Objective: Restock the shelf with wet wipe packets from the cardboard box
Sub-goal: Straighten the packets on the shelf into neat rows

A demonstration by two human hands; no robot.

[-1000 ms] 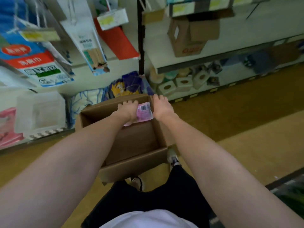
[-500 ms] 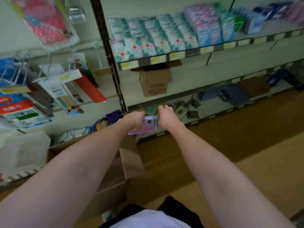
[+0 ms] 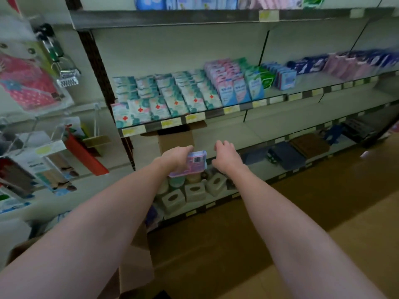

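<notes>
At the far left hang clear plastic bags [image 3: 26, 83] with a pink strawberry print, on a pale wall panel, and below them boxed goods on wire hooks [image 3: 38, 167]. Right of these stands a dark metal upright [image 3: 101, 83], the left edge of a grey metal shelf unit [image 3: 216, 18]. The middle shelf of that unit carries rows of teal-and-white packets with red crosses [image 3: 159, 98], then pink and blue packets [image 3: 228, 83], green ones [image 3: 257, 83] and, further right, dark blue and mauve packs [image 3: 345, 63]; yellow price labels line its front edge. Under the middle shelf sits an open brown carton [image 3: 174, 137]. On the bottom shelf stand pale grey tissue-box covers [image 3: 194, 190], with dark folded mats [image 3: 302, 147] to their right.

In front of the carton, the left hand [image 3: 174, 157] grips a flat pink wet wipe packet [image 3: 192, 165] with a barcode, fingers curled over its top. The right hand [image 3: 226, 157] is just beside the packet, apart from it, fingers loosely bent and holding nothing. A brown cardboard box [image 3: 133, 266] stands low at the left on the tan floor [image 3: 323, 212], its flap raised under the left forearm.
</notes>
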